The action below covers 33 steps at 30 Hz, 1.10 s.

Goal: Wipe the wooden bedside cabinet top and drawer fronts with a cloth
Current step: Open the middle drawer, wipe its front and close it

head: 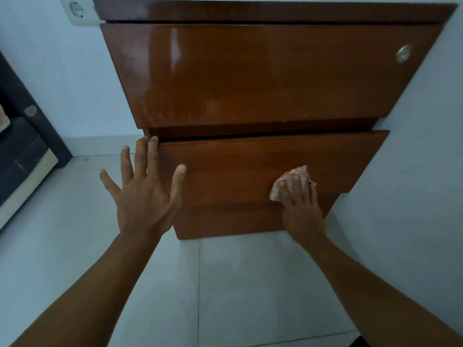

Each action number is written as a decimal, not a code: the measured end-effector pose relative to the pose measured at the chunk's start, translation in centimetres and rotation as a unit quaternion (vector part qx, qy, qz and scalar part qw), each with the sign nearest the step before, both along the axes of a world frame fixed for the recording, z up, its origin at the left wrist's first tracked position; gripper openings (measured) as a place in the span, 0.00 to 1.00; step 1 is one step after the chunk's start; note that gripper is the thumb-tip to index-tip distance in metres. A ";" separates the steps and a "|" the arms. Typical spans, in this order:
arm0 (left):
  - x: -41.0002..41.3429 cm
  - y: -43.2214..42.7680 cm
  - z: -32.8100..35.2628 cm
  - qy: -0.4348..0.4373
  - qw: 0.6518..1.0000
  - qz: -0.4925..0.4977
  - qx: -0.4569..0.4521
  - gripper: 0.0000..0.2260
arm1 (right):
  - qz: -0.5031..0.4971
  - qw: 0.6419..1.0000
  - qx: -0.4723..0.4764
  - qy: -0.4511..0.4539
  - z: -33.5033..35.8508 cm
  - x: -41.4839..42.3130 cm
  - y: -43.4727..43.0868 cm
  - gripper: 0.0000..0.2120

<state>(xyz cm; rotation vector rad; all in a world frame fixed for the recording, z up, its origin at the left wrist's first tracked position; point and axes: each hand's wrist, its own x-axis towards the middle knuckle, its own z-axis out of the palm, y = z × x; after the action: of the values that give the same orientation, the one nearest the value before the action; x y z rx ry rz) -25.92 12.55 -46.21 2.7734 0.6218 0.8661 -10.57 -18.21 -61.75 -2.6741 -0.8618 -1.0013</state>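
The glossy brown wooden bedside cabinet [250,78] fills the upper view, seen from in front and above. Its upper drawer front carries a round metal lock [403,53]. The lower drawer front [250,161] sits below a dark gap. My right hand [300,206] presses a small pinkish cloth [298,175] flat against the lower drawer front, toward its right side. My left hand [145,191] is spread open, fingertips resting on the lower drawer's top-left corner, thumb on its face.
Pale floor tiles [225,284] lie under my arms. A white wall socket [77,11] sits at the cabinet's upper left. A dark bed frame [22,151] runs along the left edge. A light wall [426,146] borders the cabinet's right side.
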 end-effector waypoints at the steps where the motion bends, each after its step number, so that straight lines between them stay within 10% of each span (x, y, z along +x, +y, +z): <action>1: 0.0 0.0 0.0 0.000 1.000 0.001 0.000 0.35 | -0.014 1.000 0.015 0.019 0.0 0.3 -1.6 0.40; 12: -0.1 -0.6 0.3 0.025 1.000 0.003 -0.006 0.37 | -0.133 0.964 0.193 0.124 1.5 0.3 -6.4 0.31; 18: -0.2 -0.8 0.8 0.060 0.998 0.013 -0.004 0.38 | -0.198 0.826 0.511 0.133 8.9 -0.6 -2.5 0.23; 22: -0.4 -0.1 1.7 0.109 0.994 0.017 0.008 0.39 | -0.206 0.827 0.501 0.150 11.9 -1.8 -2.6 0.09; 27: -2.7 -2.2 1.4 0.107 0.994 -0.009 -0.029 0.37 | -0.109 0.923 0.297 0.219 14.1 -6.7 -2.2 0.04; 33: -2.6 -3.5 -0.6 0.158 0.987 -0.019 -0.035 0.39 | -0.102 0.957 0.065 0.262 14.5 -7.6 -0.4 0.35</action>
<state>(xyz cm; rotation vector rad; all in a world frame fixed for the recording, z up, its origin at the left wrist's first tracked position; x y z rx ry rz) -28.54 9.06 -46.83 2.8705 0.6283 0.3882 -18.18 -18.64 -47.28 -2.7405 -0.4020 -0.3200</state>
